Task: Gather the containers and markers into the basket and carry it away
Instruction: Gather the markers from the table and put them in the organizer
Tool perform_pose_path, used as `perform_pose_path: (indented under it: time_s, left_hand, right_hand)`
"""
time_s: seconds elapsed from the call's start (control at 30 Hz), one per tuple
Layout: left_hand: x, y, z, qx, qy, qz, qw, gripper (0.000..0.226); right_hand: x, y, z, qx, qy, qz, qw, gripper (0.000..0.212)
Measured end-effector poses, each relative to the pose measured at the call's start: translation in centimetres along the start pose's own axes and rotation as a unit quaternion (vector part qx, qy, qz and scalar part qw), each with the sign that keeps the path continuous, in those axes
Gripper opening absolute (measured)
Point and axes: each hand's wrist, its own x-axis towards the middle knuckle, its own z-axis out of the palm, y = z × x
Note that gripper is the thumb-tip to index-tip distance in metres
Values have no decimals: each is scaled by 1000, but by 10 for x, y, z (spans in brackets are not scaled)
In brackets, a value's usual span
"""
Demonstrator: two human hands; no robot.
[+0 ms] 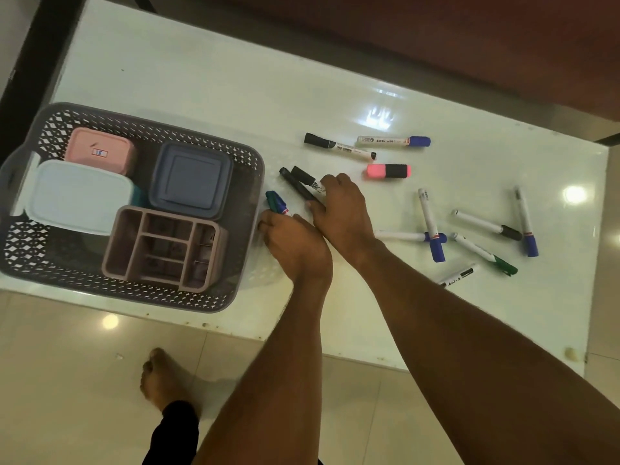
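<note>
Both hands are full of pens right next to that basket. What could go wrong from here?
The left hand and right hand each grip several markers, so one could slip out. A black marker lies near the table edge and may roll off. The basket is crowded, so markers may wedge awkwardly.

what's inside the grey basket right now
The grey basket holds a pink box, a pale blue box, a blue-grey lidded box and a compartment organizer. Lids hide the boxes' contents.

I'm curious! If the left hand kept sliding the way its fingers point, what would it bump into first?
Probably the basket: the left hand, gripping markers, points at its near wall, almost touching.
</note>
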Motion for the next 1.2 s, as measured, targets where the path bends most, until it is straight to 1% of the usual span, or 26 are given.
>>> perform_pose_path:
  time_s: [0.1,0.23,0.3,0.4,0.5,0.6,0.67,0.8,0.83,0.9,0.97,1.03,1.1,1.2]
  left_hand:
    - [0,1,-2,6,-9,7,1000,41]
    - [-3,-3,-7,18,-34,29,999,33]
    - [-5,-9,-8,45,-39,60,996,34]
    - [-6,-17,-11,73,-52,100,991,36]
    - [-8,-13,-21,29,-78,117,990,37]
    - [-14,-2,-38,-18,-113,151,982,38]
    - [-18,2,-57,-76,-117,181,974,35]
    - [-9,-3,-105,-138,-88,262,951,32]
    - [-3,-5,-119,-163,-83,268,946,29]
    - [12,-9,-144,-218,-71,254,939,23]
    - [30,-17,-169,-265,-53,251,929,20]
    - [47,-28,-192,-318,-26,290,903,17]
    - [66,-44,-213,-364,-19,309,879,23]
    - [93,-73,-228,-373,-30,301,877,24]
  right_hand:
    - [-3,1,1,-22,-15,-2,1000,22]
    - [-14,3,2,-46,-24,-2,999,30]
    - [-21,2,3,-49,-18,17,998,30]
    - [-29,-1,6,-41,2,75,996,25]
    - [-36,-6,3,37,55,159,985,23]
    - [-41,-17,-9,133,112,241,955,25]
    - [-45,-33,-17,194,150,260,934,29]
    - [-49,-75,-27,304,212,240,897,32]
    - [-49,-88,-30,326,232,231,887,32]
    - [-52,-113,-34,356,279,208,868,31]
    - [-57,-141,-36,375,311,183,854,24]
    - [-65,-168,-33,395,331,151,844,20]
    - [-75,-194,-24,410,339,124,838,22]
    - [-88,-219,0,429,331,111,833,24]
